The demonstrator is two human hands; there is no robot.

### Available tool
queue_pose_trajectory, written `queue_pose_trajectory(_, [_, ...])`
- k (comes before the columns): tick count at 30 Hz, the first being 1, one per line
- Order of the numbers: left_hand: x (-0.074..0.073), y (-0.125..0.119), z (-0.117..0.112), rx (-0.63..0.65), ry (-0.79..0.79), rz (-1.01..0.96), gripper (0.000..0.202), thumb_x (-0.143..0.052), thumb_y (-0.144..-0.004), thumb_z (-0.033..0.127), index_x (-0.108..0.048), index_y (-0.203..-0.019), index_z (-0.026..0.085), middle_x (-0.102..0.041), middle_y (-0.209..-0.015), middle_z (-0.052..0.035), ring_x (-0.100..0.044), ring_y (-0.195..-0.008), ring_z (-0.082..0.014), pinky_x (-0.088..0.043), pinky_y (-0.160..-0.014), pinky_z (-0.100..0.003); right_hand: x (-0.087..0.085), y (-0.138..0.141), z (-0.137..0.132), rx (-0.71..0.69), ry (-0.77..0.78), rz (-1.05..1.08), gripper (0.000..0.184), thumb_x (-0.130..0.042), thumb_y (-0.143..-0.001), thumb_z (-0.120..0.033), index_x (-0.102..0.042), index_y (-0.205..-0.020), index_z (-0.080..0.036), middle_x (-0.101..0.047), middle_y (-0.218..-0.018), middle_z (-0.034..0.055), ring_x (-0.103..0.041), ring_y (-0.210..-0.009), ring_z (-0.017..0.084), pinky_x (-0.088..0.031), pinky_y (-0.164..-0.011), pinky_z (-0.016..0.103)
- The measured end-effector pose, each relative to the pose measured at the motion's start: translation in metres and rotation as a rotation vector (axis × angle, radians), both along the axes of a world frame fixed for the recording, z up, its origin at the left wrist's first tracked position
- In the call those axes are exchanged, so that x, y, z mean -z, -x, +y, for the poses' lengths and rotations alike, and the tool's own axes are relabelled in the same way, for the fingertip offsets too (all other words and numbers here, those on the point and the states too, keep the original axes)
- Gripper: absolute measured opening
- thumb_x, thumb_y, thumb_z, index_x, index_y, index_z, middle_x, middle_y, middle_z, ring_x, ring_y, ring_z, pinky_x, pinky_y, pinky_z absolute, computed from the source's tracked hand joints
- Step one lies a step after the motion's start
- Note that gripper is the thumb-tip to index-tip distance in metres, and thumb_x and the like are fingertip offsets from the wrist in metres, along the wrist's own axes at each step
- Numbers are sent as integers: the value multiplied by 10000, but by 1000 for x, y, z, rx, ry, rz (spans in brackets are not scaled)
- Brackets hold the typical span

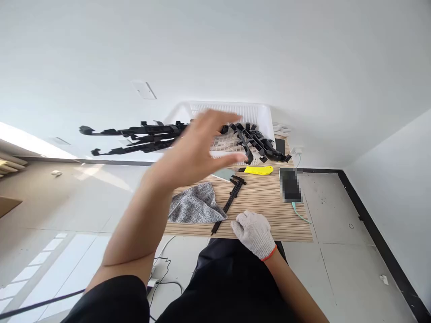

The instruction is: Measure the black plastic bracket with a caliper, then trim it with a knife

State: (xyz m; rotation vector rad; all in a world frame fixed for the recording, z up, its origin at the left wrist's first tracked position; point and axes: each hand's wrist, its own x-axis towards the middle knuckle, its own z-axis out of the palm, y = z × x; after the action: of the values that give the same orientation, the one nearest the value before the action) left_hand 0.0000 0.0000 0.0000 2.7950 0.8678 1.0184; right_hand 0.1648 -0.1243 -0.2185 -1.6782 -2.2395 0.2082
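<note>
My left hand (197, 148), bare and slightly blurred, is raised in front of the white plastic basket (266, 117). Its thumb and fingers are apart with nothing between them. Long black plastic parts (144, 134) stick out over the basket's left side, partly hidden behind this hand. More black plastic parts (259, 142) lie in a pile at the basket's right end. My right hand (254, 231), in a white knit glove with an orange cuff, rests at the table's near edge, fingers curled closed. Just left of it lies a black vernier caliper (235, 195).
On the striped wooden table (269, 197) are a yellow utility knife (258, 170), a grey cloth (195, 204) and a phone (291, 185) with a green cable. Another glove (281, 129) lies right of the basket. A white wall rises behind; cables (164, 269) run on the floor.
</note>
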Motion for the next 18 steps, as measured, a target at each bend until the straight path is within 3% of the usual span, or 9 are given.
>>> queue_pose_trajectory(1, [13, -7, 11, -19, 79, 148, 813, -709, -796, 617, -446, -1441, 198, -516, -1367, -122, -508, -1290, -338, -528, -964, -539, 0, 0, 0, 0, 1, 5, 304, -502, -983, -420, -607, -766, -235, -629, -750, -15, -622, -698, 148, -237, -606, 324])
queue_pose_trajectory(3, [42, -19, 28, -24, 166, 295, 803, -752, -759, 607, -464, -1438, 288, -437, -1481, -120, -448, -1352, -366, -547, -966, -509, 1, 0, -1, 0, 1, 13, 294, -503, -983, -413, -604, -773, -234, -629, -751, -16, -625, -702, 150, -244, -607, 318])
queue_pose_trajectory(6, [78, -31, 46, -65, 118, 304, 460, -675, -891, 436, -583, -1324, 312, -460, -1480, -92, -459, -1349, -335, -500, -1039, -535, 4, 0, -1, 0, -12, 15, 276, -505, -981, -398, -601, -780, -235, -630, -749, -17, -624, -702, 151, -243, -607, 317])
queue_pose_trajectory(8, [88, -32, 56, -94, 53, 279, 323, -585, -946, 264, -624, -1266, 288, -539, -1414, -77, -551, -1265, -282, -517, -1022, -510, 5, 1, -1, 3, -21, 13, 271, -505, -980, -393, -603, -781, -237, -632, -748, -18, -623, -700, 151, -242, -606, 318])
queue_pose_trajectory(10, [86, -26, 66, -115, -4, 241, 338, -531, -945, 173, -627, -1255, 267, -604, -1346, -66, -627, -1163, -239, -566, -951, -443, 5, 1, -1, 6, -23, 9, 276, -506, -979, -394, -605, -776, -236, -634, -742, -17, -622, -696, 151, -240, -603, 320])
queue_pose_trajectory(14, [67, -8, 79, -137, -84, 4, 279, -501, -958, 149, -652, -1185, 205, -674, -1243, -75, -700, -986, -178, -603, -789, -301, 3, 2, 0, 8, 3, 22, 305, -499, -983, -388, -596, -747, -222, -628, -726, -13, -618, -680, 140, -235, -585, 317])
queue_pose_trajectory(18, [45, 14, 62, -94, -294, -361, 202, -559, -966, 185, -654, -1144, 196, -713, -1131, -60, -691, -1039, -163, -584, -854, -285, -2, 0, 1, -1, 65, 78, 309, -515, -978, -397, -584, -737, -215, -627, -733, -15, -614, -681, 136, -262, -580, 299])
